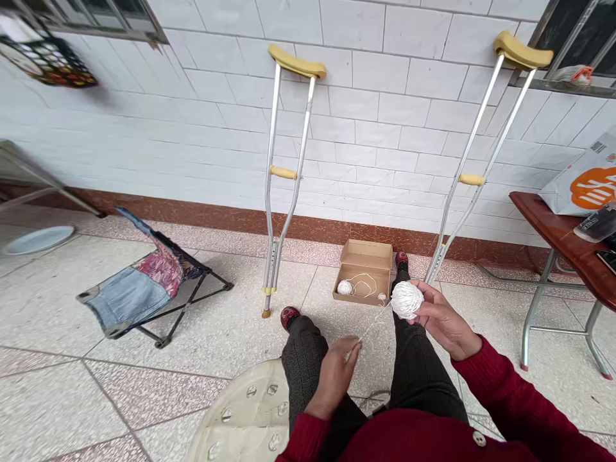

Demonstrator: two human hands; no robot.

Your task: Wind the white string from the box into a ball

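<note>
The right hand (445, 321) holds a white ball of string (407, 299) in its fingertips, out above the right knee. The left hand (337, 375) pinches the loose string (373, 327) running from the ball, low between the legs. A cardboard box (364, 273) with more string lies open on the floor, between two crutches (289, 179) leaning on the tiled wall.
</note>
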